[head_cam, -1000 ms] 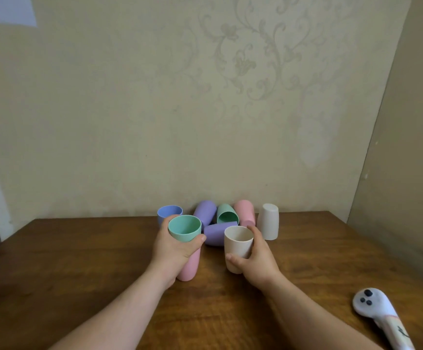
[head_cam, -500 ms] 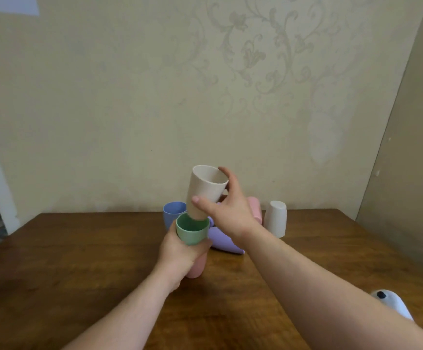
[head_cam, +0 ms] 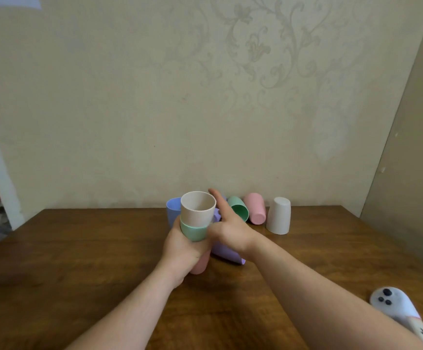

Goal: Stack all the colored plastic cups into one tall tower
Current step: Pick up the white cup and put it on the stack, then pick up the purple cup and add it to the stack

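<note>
Stack (head_cam: pixel 197 229) of beige, green, pink cups stands upright, mouths up, on the bench (head_cam: pixel 79 261), left hand (head_cam: pixel 180 251) fingers wrapped around it. Right hand (head_cam: pixel 230 231) fingers spread, empty, just beside the stack. No legible writing.

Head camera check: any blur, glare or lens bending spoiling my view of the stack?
Head view: the beige plastic cup topping the stack is sharp; the right hand looks slightly smeared; soft even light, no glare on the brown wooden table; wide-angle bending tilts the right-hand wall edge.
</note>
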A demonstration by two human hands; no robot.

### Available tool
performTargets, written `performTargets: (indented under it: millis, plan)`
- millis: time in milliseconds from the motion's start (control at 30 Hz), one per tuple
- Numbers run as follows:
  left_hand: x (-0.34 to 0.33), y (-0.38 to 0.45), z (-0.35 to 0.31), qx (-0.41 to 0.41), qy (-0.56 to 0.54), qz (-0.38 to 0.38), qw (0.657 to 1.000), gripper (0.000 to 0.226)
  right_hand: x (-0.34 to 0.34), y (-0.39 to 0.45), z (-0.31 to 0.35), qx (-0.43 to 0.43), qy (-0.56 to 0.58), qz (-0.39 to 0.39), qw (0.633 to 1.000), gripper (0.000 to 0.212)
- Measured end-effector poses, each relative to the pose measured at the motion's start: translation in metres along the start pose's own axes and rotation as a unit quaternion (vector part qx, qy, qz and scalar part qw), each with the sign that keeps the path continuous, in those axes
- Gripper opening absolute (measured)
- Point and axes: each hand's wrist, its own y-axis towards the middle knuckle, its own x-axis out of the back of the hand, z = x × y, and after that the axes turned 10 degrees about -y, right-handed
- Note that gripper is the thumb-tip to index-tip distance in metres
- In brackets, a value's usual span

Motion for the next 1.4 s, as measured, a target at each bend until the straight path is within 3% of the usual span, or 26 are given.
performTargets:
  millis: [67,133,200,433,633,833,1033,1133,1267,1400]
  plan:
    - [0.001,0.001,0.005,0.003,-0.01,-0.009,1.0,0.063,0.012,-0.004,-0.016,-0.027,-0.115,-0.009,0.993,0.107]
    - [0.002,0.002,0.009,-0.004,-0.01,-0.019,1.0,0.062,0.015,-0.015,-0.038,-0.066,-0.272,0.021,0.96,0.097]
    - [0.002,0.002,0.01,-0.008,-0.009,-0.018,1.0,0.061,0.013,-0.023,-0.059,-0.079,-0.312,0.026,0.946,0.09]
    - [0.001,-0.001,0.006,-0.016,-0.021,-0.01,1.0,0.057,0.016,-0.027,-0.063,-0.113,-0.305,-0.001,0.946,0.089]
    - [-0.007,-0.01,-0.008,-0.028,-0.023,0.0,0.999,0.057,0.042,-0.036,-0.06,-0.136,-0.286,-0.034,0.948,0.071]
    - [-0.001,-0.012,-0.008,-0.021,-0.017,0.004,1.0,0.062,0.055,-0.035,-0.048,-0.127,-0.258,-0.103,0.952,0.099]
    - [-0.002,-0.013,-0.001,-0.003,-0.01,-0.014,1.0,0.092,0.04,-0.029,-0.052,-0.147,-0.237,-0.113,0.954,0.083]
    - [-0.001,-0.012,0.001,0.002,-0.015,-0.005,1.0,0.085,0.034,-0.023,-0.055,-0.126,-0.242,-0.116,0.955,0.077]
    - [0.004,-0.01,0.002,0.01,-0.02,0.001,1.0,0.073,0.019,-0.023,-0.06,-0.109,-0.256,-0.105,0.955,0.098]
    - [0.01,-0.009,-0.011,-0.017,-0.043,0.014,0.999,0.096,0.01,-0.026,-0.064,-0.112,-0.175,-0.149,0.967,0.111]
